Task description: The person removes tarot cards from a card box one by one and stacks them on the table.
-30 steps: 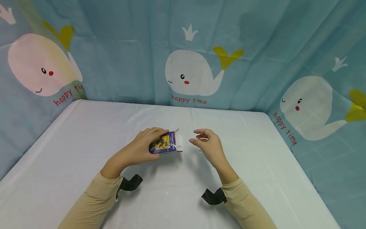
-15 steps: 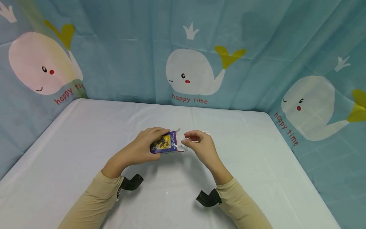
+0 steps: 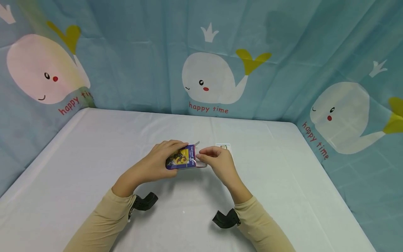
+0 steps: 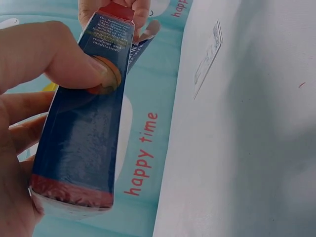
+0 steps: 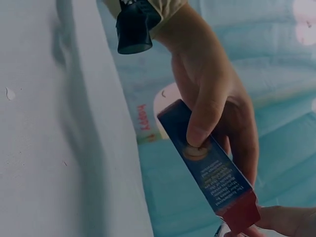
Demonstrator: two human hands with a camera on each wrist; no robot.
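Observation:
A blue tarot card box (image 3: 181, 157) with a yellow picture is held up over the table, its end flaps open on the right. My left hand (image 3: 160, 159) grips it from the left, the thumb pressing a narrow side in the left wrist view. At the open end is my right hand (image 3: 220, 162), thumb and forefinger close together right at the mouth; I cannot tell whether they pinch anything. The box's red end flap (image 4: 116, 11) hides part of those fingers in the left wrist view. A white-bordered card (image 4: 208, 59) lies on the table beyond my right hand.
A white cloth covers the table (image 3: 283, 196). Behind it and along the sides hangs a blue curtain (image 3: 135, 70) with whale prints. Each wrist carries a black camera mount (image 3: 226, 218) jutting inward over the table.
My right hand has moved left to the open end of the box, uncovering more of the card on the table. My left hand and the box have stayed nearly still.

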